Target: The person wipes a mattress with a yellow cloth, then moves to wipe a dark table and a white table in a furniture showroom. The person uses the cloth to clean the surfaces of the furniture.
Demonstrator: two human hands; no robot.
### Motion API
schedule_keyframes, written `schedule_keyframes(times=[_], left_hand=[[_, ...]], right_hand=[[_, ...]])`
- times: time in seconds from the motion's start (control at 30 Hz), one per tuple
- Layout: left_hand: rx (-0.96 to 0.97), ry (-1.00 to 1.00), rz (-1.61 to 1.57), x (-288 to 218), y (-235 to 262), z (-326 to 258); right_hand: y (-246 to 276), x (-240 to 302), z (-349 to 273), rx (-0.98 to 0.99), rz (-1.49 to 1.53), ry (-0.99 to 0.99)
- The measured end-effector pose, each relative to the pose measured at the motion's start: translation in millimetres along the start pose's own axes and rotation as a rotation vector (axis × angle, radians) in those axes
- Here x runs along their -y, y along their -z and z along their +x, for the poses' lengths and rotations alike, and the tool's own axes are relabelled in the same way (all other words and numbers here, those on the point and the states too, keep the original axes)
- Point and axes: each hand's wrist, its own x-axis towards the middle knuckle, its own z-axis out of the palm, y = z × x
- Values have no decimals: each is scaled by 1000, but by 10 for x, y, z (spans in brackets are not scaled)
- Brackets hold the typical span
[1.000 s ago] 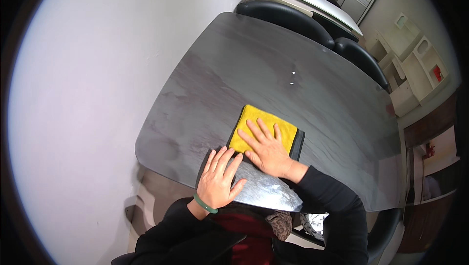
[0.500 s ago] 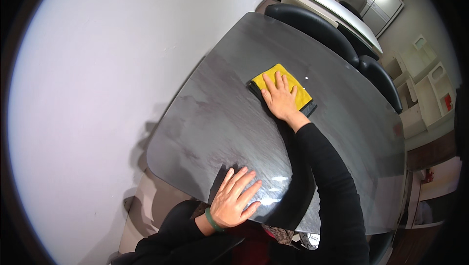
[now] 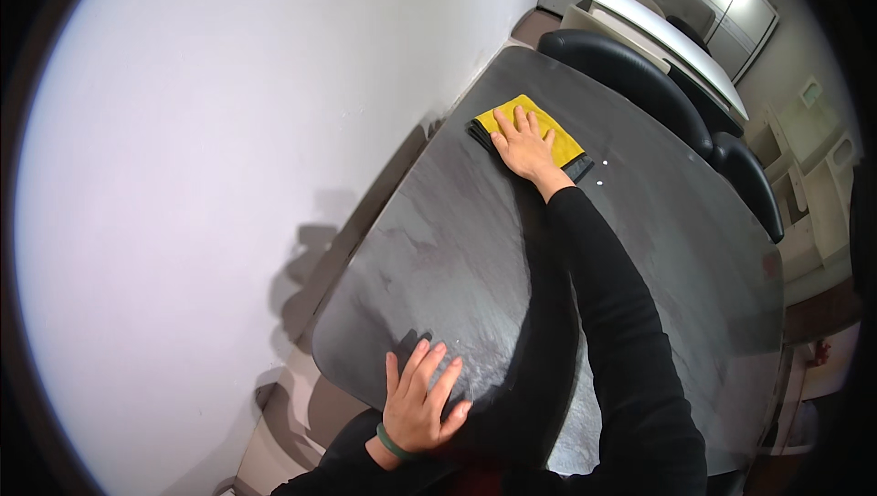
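A folded yellow cloth [image 3: 559, 138] with dark grey edging lies on the dark grey table [image 3: 429, 249], toward its far end. My right hand [image 3: 525, 147] rests flat on top of it, fingers spread and pressing rather than wrapped round it. Down at the near left edge of the table is my left hand [image 3: 418, 409], palm down with its fingers apart and nothing in it. A green bangle [image 3: 393, 442] circles the left wrist. Two tiny white specks [image 3: 605, 163] show on the tabletop, just right of the cloth.
A pale wall [image 3: 228, 131] runs along the table's left side. Black chairs [image 3: 630, 76] stand against the far right edge, with a white-topped piece of furniture [image 3: 667, 35] behind them. Pale shelving [image 3: 804, 195] is at the right.
My right hand has slid the cloth farther away and left across the table, off from the white specks. The view has shifted, and the left hand stays by the near edge.
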Motion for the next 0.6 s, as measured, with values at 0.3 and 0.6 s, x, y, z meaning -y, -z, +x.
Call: schedule_keyframes(times=[0.3, 0.6], left_hand=[[-10, 33, 23, 3, 5, -57], [-316, -102, 137, 144, -209, -233]], right_hand=[[7, 943, -115, 121, -24, 245], [-97, 1544, -2127, 140, 95, 755]])
